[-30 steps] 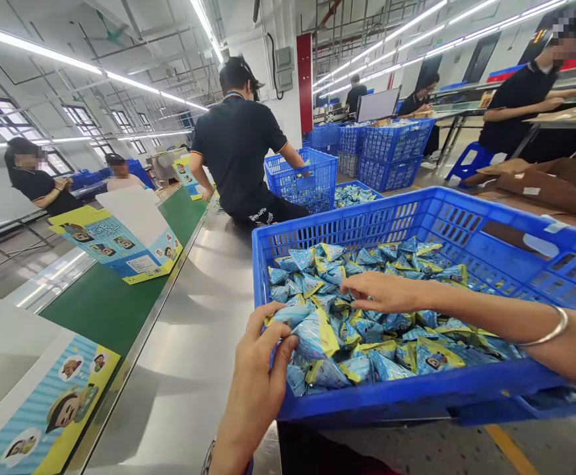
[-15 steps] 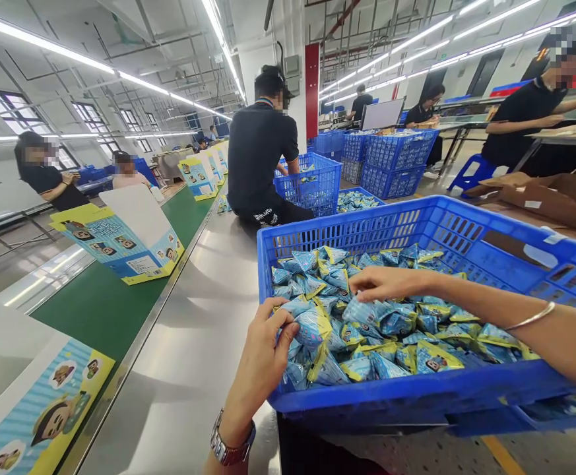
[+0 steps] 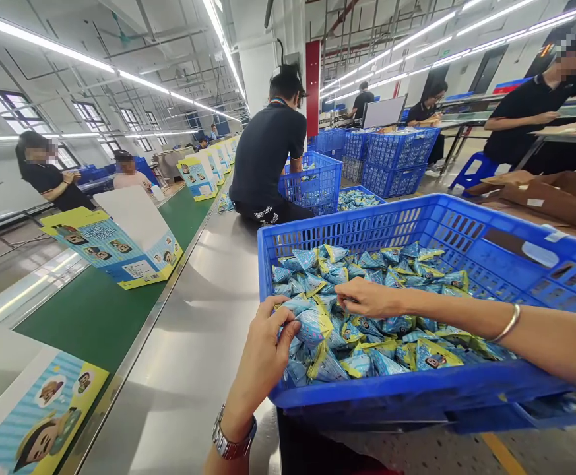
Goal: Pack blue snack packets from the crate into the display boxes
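A big blue plastic crate (image 3: 367, 388) in front of me is filled with small pyramid-shaped sachets (image 3: 439, 356) in shiny blue and yellow wrapping. At its near left corner my left hand (image 3: 270, 333) grips a blue sachet (image 3: 312, 323) between thumb and fingers, just above the pile. My right hand (image 3: 369, 297) reaches in from the right, over the middle of the pile, a short way from the left one. Its fingers are curled closed, and what lies inside them is hidden.
Left of the crate runs a metal ledge (image 3: 193, 316) beside a green conveyor belt (image 3: 84, 310) carrying open printed display boxes (image 3: 119, 247). Ahead, a co-worker in black (image 3: 270, 155) sits by another blue crate (image 3: 317, 188). Stacked crates (image 3: 394, 158) stand behind, with flattened cardboard (image 3: 545, 198) at right.
My right hand has moved left toward my left hand, its fingers now more curled. My left hand stays put. The near display boxes have shifted slightly toward me, and the co-worker ahead leans farther right.
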